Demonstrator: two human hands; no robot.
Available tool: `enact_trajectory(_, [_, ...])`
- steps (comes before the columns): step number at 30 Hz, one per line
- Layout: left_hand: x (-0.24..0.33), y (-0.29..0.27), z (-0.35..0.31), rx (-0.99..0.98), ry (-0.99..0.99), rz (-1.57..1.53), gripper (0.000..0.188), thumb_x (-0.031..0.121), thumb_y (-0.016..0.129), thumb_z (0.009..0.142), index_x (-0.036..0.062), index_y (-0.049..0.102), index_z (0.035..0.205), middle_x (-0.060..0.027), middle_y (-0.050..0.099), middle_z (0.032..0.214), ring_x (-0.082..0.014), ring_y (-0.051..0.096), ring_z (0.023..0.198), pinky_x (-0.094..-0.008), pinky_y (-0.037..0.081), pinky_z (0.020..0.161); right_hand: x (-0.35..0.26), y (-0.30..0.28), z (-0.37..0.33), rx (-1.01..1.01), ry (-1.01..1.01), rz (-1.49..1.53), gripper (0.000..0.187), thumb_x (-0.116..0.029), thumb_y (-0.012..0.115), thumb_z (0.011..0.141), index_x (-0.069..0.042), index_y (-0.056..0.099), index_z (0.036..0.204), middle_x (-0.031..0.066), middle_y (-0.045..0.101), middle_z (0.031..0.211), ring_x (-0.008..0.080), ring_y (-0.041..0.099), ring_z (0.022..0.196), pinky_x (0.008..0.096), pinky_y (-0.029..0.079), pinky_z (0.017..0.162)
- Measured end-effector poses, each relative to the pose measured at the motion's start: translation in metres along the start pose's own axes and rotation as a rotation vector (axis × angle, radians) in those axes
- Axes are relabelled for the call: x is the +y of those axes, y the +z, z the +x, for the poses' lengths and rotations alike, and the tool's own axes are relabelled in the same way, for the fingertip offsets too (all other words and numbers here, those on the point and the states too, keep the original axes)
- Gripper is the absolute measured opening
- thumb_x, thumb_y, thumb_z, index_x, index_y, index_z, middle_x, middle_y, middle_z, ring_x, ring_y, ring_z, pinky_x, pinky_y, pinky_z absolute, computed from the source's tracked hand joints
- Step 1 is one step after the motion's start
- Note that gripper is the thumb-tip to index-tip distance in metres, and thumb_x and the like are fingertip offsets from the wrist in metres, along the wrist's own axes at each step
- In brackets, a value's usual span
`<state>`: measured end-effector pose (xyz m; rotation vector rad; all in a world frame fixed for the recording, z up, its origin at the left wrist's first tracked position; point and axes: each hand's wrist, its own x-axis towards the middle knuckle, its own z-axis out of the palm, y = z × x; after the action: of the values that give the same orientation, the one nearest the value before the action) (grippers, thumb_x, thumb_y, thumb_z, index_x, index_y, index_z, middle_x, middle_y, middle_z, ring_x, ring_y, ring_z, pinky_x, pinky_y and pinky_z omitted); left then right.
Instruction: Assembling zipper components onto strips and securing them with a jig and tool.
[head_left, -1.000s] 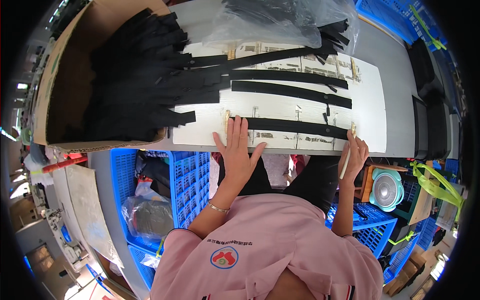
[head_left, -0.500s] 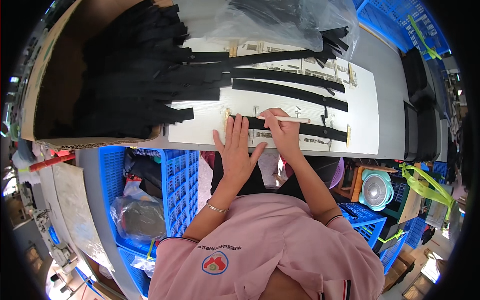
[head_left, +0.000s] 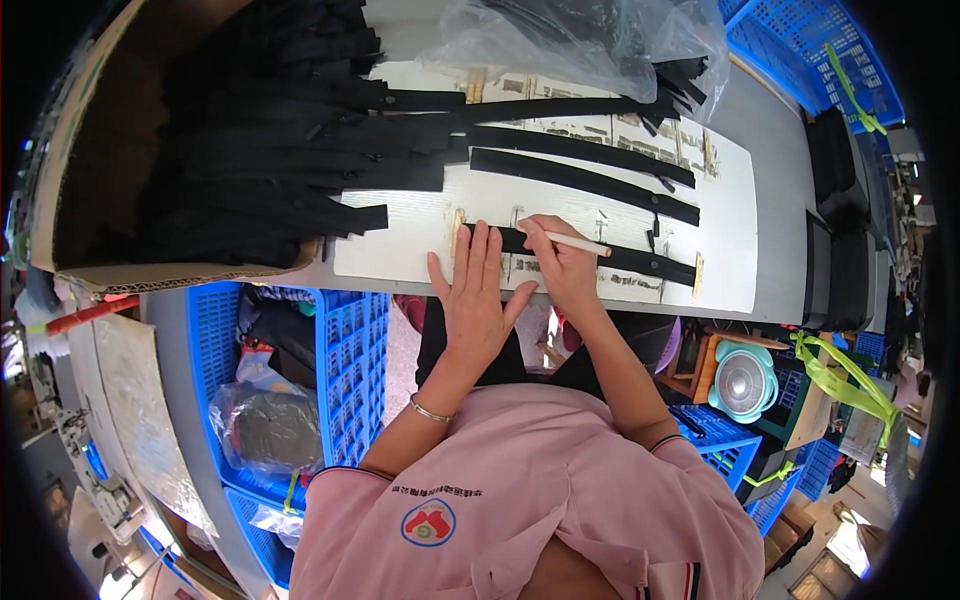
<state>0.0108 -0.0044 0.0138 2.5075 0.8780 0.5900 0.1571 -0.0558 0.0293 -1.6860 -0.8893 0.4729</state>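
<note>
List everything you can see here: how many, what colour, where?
Table: one, grey, upper middle
Board: one, white, on table
Box: one, brown, upper left
Strips: many, black, in box and on board
Bag: one, clear, board's far edge
Pen: one, white, over nearest strip
Crates: several, blue, around table
Fan: one, turquoise, lower right
Straps: several, yellow-green, right side
Dark boxy things: several, black, table's right
Shirt: one, pink, lower middle
Bracelet: one, silver, left forearm
Left hand: one, bare, on nearest strip
Right hand: one, bare, holding pen

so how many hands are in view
2: left hand on the left end of the near black strip; right hand farther right, holding a white pen-like stick.
</note>
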Motion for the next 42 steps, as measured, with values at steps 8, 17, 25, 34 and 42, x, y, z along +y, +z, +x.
enact_trajectory(8, [-0.001,-0.002,0.0,-0.011,-0.013,0.007,0.08,0.043,0.072,0.091,-0.0002,0.043,0.152,-0.0167,0.038,0.162,-0.0335,0.027,0.155,-0.0645,0.003,0.12,0.004,-0.005,-0.002,-0.085,0.021,0.017,0.024,-0.019,0.065,0.099,0.001,0.074,0.089,0.0082,0.069,0.068,0.0149,0.065,0.058,0.0272,0.048,0.056])
enact_trajectory(17, [0.003,0.002,0.001,-0.022,-0.002,-0.016,0.081,0.04,0.073,0.091,0.0021,0.04,0.154,-0.0157,0.037,0.163,-0.0346,0.027,0.155,-0.0638,0.002,0.121,0.004,-0.014,-0.007,-0.11,-0.024,-0.05,0.022,-0.012,0.062,0.1,0.002,0.074,0.089,0.0045,0.068,0.071,0.0075,0.058,0.061,0.024,0.045,0.056])
enact_trajectory(25, [0.001,0.0,0.001,-0.023,-0.015,0.058,0.082,0.043,0.074,0.091,0.0,0.042,0.152,-0.0156,0.039,0.161,-0.0343,0.027,0.154,-0.0649,0.005,0.12,0.001,-0.084,-0.02,0.291,0.119,-0.026,0.026,-0.014,0.058,0.103,0.003,0.074,0.09,0.0013,0.062,0.069,0.0057,0.05,0.063,0.023,0.038,0.058])
enact_trajectory(34, [0.007,-0.002,0.002,-0.057,-0.003,0.072,0.082,0.042,0.072,0.093,-0.0013,0.04,0.154,-0.0168,0.037,0.162,-0.036,0.026,0.154,-0.0658,0.001,0.12,0.023,-0.087,-0.023,0.268,0.072,-0.013,0.024,-0.012,0.06,0.102,0.006,0.073,0.091,0.003,0.063,0.072,0.0061,0.051,0.065,0.0231,0.04,0.06])
enact_trajectory(42, [0.057,0.014,0.016,-0.11,0.194,-0.146,0.069,0.037,0.072,0.093,0.0059,0.049,0.15,-0.0141,0.046,0.156,-0.032,0.037,0.148,-0.0625,0.004,0.121,0.023,-0.089,-0.023,0.24,0.115,-0.074,0.023,-0.012,0.06,0.101,0.005,0.071,0.09,0.0114,0.071,0.08,0.0143,0.063,0.068,0.0281,0.048,0.063])
